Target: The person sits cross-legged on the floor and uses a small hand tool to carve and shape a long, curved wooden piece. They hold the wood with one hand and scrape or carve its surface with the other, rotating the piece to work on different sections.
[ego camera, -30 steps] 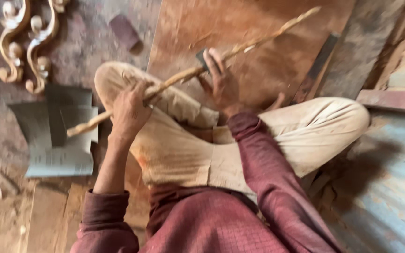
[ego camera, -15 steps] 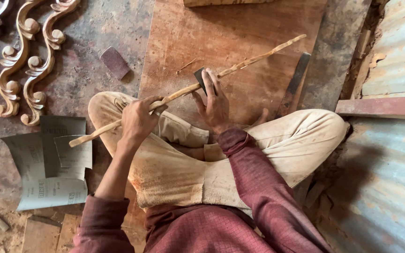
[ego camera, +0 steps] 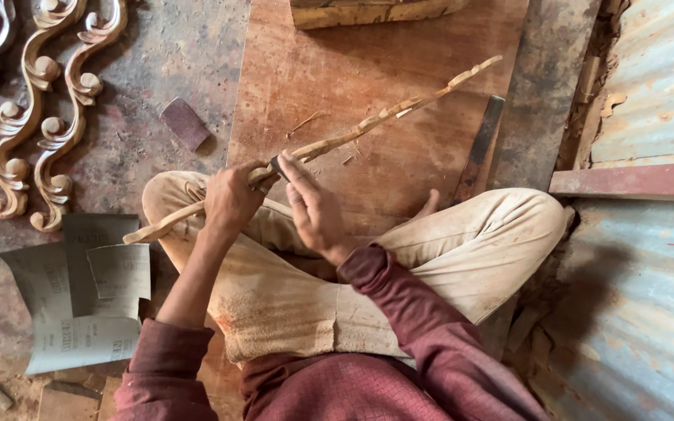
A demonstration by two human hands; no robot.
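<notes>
I sit cross-legged on the floor with a long, thin carved wooden strip (ego camera: 384, 118) held slantwise over my knees. My left hand (ego camera: 232, 199) grips the strip near its lower end. My right hand (ego camera: 313, 206) presses a small dark piece of sandpaper (ego camera: 276, 164) against the strip just beside the left hand. The strip's far end points up and right over a reddish wooden board (ego camera: 368, 62).
Carved wooden scroll pieces (ego camera: 40, 117) lie at the upper left. A small sanding block (ego camera: 185, 122) rests on the floor. Grey sandpaper sheets (ego camera: 79, 296) lie by my left knee. A dark flat bar (ego camera: 479, 148) lies on the board. Corrugated metal sheets (ego camera: 649, 296) stand at right.
My right hand has slid down the strip toward the left hand. The view has shifted, so the strip and the board sit lower in the frame.
</notes>
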